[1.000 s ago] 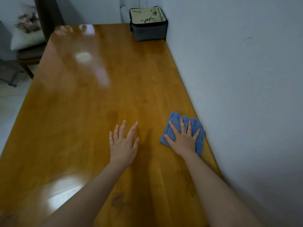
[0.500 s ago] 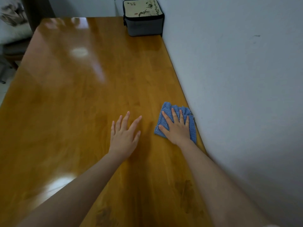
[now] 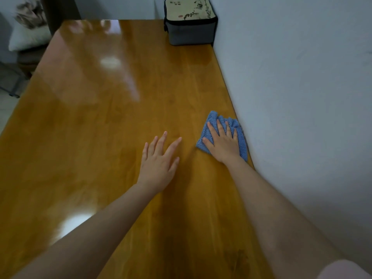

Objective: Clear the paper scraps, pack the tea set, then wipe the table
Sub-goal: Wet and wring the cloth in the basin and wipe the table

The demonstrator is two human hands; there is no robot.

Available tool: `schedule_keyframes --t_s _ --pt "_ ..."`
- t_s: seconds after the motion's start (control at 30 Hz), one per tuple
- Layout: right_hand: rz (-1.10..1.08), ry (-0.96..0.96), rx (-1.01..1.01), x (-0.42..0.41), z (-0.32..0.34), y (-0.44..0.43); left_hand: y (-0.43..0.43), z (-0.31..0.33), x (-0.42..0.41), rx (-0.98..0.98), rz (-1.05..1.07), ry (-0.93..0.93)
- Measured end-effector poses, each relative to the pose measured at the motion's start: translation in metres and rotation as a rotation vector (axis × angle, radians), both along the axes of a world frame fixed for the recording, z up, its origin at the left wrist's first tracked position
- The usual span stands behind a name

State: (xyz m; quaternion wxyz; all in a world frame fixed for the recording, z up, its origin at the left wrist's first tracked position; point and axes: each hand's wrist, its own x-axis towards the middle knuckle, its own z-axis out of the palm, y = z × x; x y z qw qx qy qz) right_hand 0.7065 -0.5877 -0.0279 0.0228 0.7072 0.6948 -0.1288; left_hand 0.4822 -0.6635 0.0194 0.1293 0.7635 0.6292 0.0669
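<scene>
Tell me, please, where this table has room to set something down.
Left of the left hand the table is bare, as is the wall-side strip between bag and blue cloth. Crowded only where the right hand presses that cloth.

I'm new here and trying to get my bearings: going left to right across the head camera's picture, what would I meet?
pillow → left hand → cloth → wall. The bag is left out: sideways it overlaps both left hand and cloth.
</scene>
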Motion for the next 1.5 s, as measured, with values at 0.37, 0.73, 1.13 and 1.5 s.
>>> schedule_keyframes --t_s 0.37,0.73,1.13,1.5 --pt "-0.003 0.011 -0.029 0.001 0.007 -0.005 -0.015 -0.004 0.000 -0.062 0.029 -0.029" --pt "0.097 0.091 -0.046 -0.005 0.003 -0.102 -0.038 0.003 -0.006 -0.083 0.114 -0.113" --pt "0.116 0.097 -0.087 -0.016 0.006 -0.203 -0.108 0.013 0.009 -0.118 0.077 -0.068" --pt "0.109 0.185 -0.107 0.005 0.013 -0.279 -0.147 0.027 0.009 -0.113 0.030 -0.119"
